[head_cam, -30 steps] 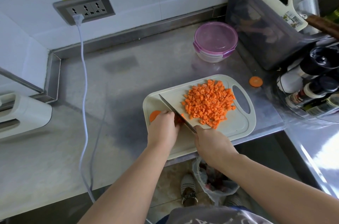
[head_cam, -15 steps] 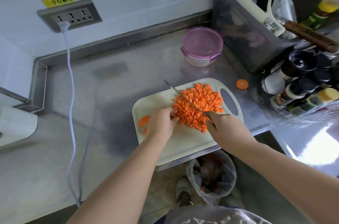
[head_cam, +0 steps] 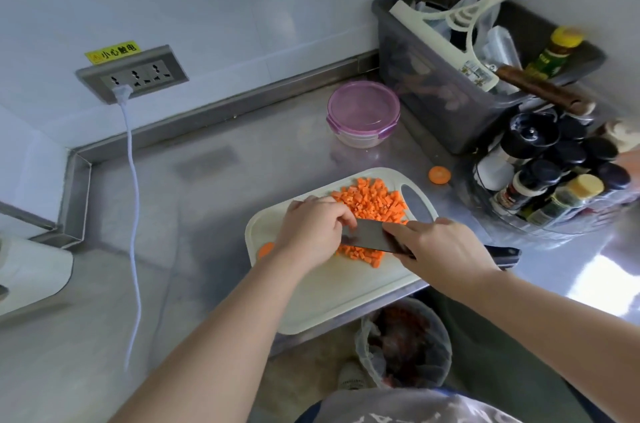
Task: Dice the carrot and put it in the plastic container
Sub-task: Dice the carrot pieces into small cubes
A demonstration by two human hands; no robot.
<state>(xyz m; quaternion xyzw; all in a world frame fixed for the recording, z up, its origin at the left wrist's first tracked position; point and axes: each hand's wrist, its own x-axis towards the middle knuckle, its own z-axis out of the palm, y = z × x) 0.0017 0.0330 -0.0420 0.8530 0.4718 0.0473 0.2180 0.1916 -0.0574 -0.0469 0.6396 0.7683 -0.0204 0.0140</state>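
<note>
Cutting board [head_cam: 329, 291], diced carrot [head_cam: 372, 203] between hands [head_cam: 311, 232] [head_cam: 445, 249]

Glossy steel counter [head_cam: 214, 180], matt plastic board [head_cam: 332, 294], translucent plastic container [head_cam: 363, 113].

From the cutting board [head_cam: 329, 294], open table [head_cam: 207, 201] runs toward 10 o'clock up to the white cord [head_cam: 133, 180]. At 12 o'clock stands the plastic container [head_cam: 363, 113]; from 1 to 3 o'clock a grey bin [head_cam: 433, 93] and bottle rack [head_cam: 554, 177] crowd close. A knife [head_cam: 370, 237] bars the board's middle.
</note>
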